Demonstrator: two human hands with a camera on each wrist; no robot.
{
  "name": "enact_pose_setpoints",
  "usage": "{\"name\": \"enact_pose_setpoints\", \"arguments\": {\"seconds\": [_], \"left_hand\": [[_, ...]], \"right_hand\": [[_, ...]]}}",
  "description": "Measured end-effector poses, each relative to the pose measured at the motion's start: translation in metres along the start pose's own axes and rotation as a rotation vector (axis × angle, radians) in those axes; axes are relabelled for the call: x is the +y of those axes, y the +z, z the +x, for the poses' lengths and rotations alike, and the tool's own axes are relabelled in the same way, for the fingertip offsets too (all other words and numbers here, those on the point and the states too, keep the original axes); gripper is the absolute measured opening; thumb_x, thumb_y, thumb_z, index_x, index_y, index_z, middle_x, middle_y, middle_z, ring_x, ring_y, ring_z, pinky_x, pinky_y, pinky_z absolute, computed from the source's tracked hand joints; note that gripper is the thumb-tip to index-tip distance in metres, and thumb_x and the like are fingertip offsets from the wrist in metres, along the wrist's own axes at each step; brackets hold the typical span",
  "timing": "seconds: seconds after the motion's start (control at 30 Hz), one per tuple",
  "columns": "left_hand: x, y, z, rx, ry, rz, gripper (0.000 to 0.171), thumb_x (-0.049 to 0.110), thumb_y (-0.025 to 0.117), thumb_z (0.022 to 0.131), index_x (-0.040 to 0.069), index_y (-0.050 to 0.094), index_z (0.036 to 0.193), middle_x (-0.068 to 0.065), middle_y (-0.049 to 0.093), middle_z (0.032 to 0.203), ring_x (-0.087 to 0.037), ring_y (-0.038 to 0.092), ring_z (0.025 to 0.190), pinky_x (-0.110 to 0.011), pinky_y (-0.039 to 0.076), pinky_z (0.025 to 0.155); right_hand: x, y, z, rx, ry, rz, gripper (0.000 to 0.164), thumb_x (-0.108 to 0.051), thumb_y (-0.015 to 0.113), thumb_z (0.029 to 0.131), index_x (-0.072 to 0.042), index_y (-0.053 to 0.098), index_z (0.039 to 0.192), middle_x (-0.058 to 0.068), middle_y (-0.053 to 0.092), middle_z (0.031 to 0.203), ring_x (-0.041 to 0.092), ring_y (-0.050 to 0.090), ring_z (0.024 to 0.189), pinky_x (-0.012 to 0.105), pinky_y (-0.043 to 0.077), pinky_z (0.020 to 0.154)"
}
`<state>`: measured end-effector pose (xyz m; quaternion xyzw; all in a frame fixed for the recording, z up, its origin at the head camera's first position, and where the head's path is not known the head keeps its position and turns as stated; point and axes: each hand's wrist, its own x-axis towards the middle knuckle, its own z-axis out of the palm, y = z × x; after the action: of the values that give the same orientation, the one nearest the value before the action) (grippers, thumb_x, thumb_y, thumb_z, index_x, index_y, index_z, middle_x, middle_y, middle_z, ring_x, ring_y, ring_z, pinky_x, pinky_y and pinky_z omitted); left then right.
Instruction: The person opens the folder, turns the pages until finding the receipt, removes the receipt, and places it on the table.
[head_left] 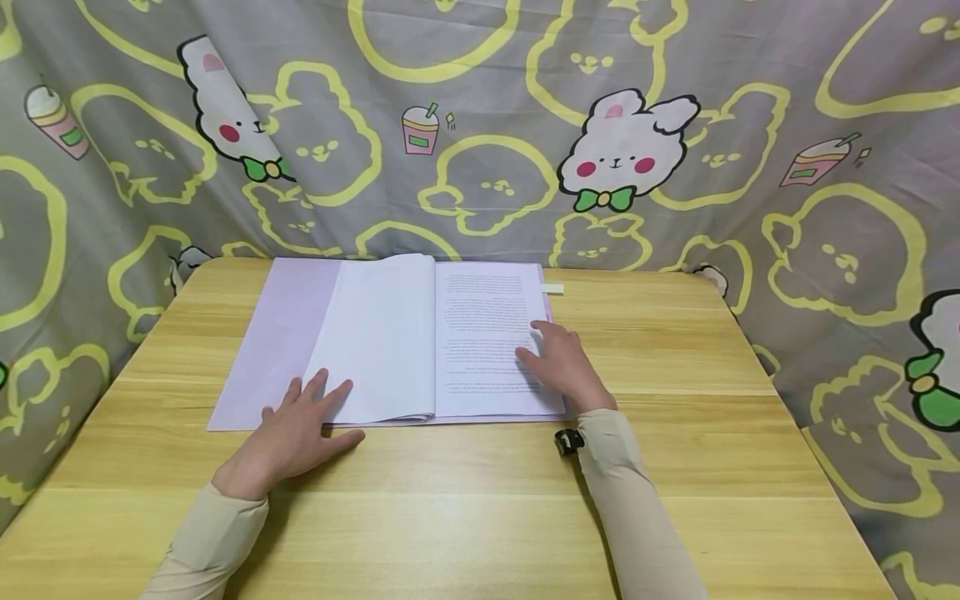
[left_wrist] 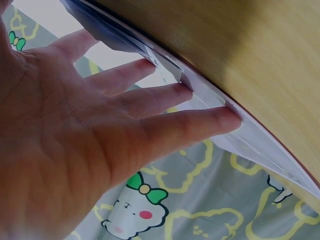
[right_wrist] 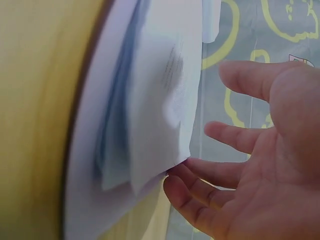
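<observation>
An open book with a lavender cover (head_left: pixel 290 308) lies on the wooden table. Its left page (head_left: pixel 382 333) is blank, and lines of print fill the right page (head_left: pixel 487 333). My left hand (head_left: pixel 296 433) rests on the lower left part with its fingers spread; in the left wrist view its fingers (left_wrist: pixel 185 122) reach over the book's edge. At the right edge is my right hand (head_left: pixel 564 362), thumb and index finger apart over the printed page. From the right wrist, the lower fingertips (right_wrist: pixel 175 187) show right at the corner of the loose-edged sheets (right_wrist: pixel 157 125).
A pale tab (head_left: pixel 552 289) sticks out from the book's right side. The table (head_left: pixel 450 508) runs back to a grey curtain (head_left: pixel 495 117) with yellow outlines and cartoon rabbits, which also hangs along both sides. A small black device (head_left: pixel 568 442) sits at the right wrist.
</observation>
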<state>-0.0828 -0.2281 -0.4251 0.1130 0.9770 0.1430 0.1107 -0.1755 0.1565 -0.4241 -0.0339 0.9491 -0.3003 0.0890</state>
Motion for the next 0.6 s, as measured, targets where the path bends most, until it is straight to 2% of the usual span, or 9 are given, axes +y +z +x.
{"name": "enact_pose_setpoints", "arguments": {"seconds": [0.17,0.6], "left_hand": [[-0.0012,-0.0002,0.0004,0.001,0.002,0.008,0.086,0.063,0.067,0.090,0.011,0.044,0.155,-0.035,0.028,0.160,-0.069,0.021,0.141,-0.090,0.027,0.090],[-0.0013,0.0003,0.0007,-0.002,0.000,0.008,0.086,0.063,0.066,0.090,0.011,0.044,0.156,-0.034,0.028,0.160,-0.068,0.021,0.141,-0.090,0.027,0.091]], "right_hand": [[-0.0024,-0.0028,0.0000,0.010,-0.015,-0.007,0.068,-0.036,0.060,0.101,-0.001,0.038,0.155,0.025,0.041,0.157,0.047,0.034,0.147,0.056,0.026,0.122],[-0.0083,-0.0082,-0.0051,0.026,-0.053,0.031,0.068,-0.037,0.058,0.103,-0.005,0.035,0.158,0.020,0.037,0.162,0.038,0.033,0.151,0.052,0.027,0.122]]}}
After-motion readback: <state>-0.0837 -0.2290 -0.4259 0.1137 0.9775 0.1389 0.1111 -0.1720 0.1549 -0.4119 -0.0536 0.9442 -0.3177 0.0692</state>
